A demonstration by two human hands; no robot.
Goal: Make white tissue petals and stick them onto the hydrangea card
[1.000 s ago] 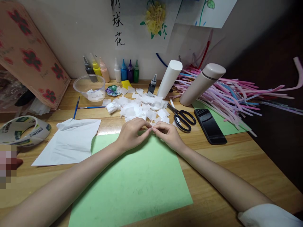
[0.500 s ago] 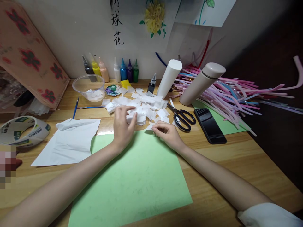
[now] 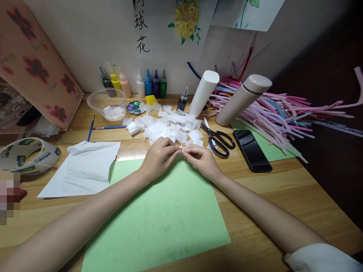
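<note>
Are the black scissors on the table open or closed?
Closed. The black scissors lie flat on the wooden table, blades together as one narrow point, both handle loops side by side.

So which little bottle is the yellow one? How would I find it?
Look along the wall behind the wooden desk, where a row of small paint bottles stands. The yellow bottle is second from the left, just behind the clear plastic bowl. Its neighbours are a dark grey bottle and a peach bottle.

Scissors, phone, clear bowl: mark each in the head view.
scissors (image 3: 218, 141), head view, on the black handle loops.
phone (image 3: 252, 150), head view, middle of the dark screen.
clear bowl (image 3: 106, 102), head view, on its front wall.
</note>
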